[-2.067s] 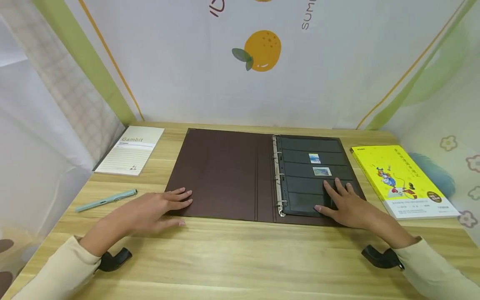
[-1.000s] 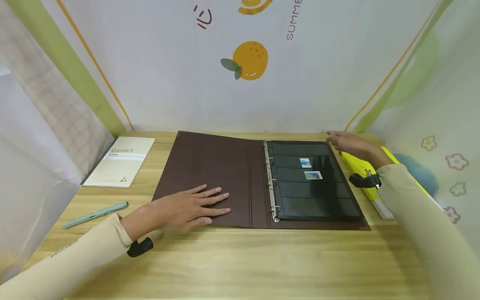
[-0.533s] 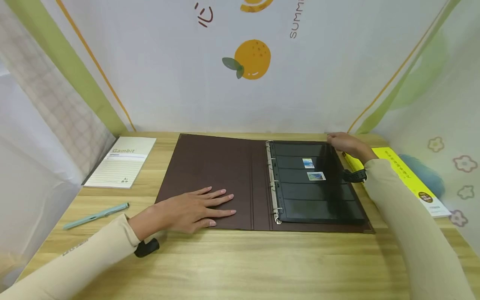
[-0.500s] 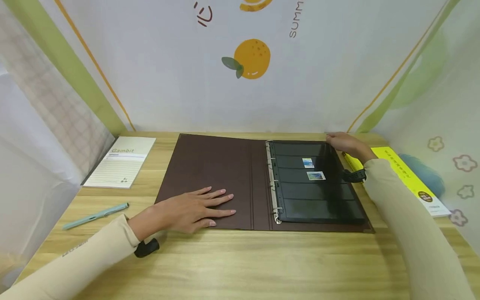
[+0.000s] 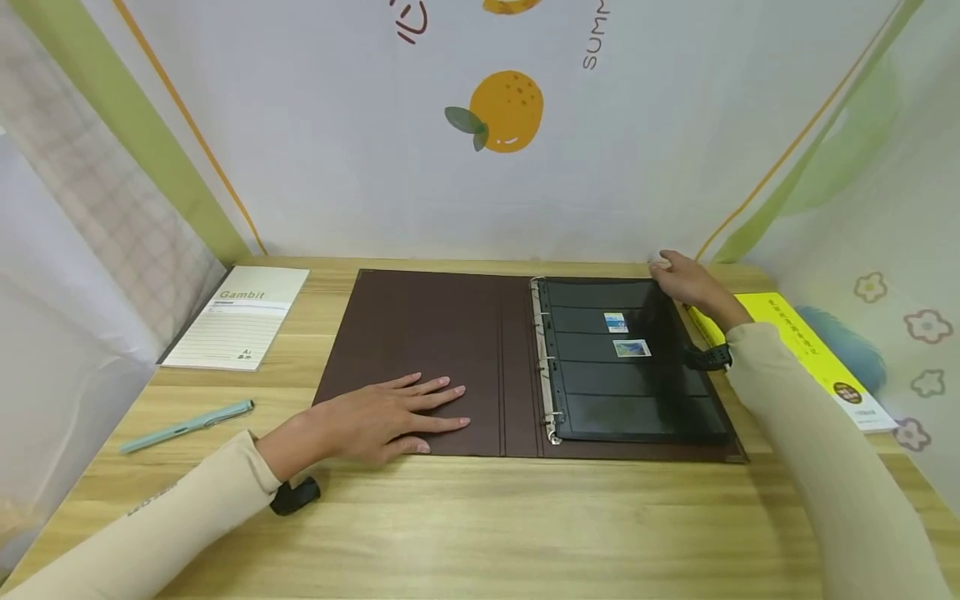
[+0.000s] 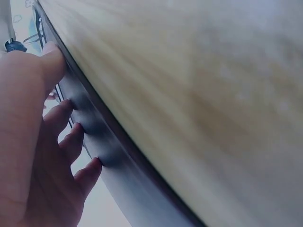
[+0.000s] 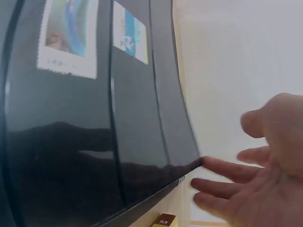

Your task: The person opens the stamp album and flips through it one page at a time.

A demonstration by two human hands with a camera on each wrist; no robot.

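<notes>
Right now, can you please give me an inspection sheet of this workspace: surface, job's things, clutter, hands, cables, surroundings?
Surface: wooden desk, light grain.
Job's things: brown binder lies open; black page on its right half holds two stamps.
Clutter: notepad at far left, pen near it, yellow book to the right of the binder.
Hands: left hand rests flat on the binder's left cover; right hand touches the page's far right corner with straight fingers.
Cables: nothing seen.
Surroundings: printed cloth with an orange hangs behind the desk.
</notes>
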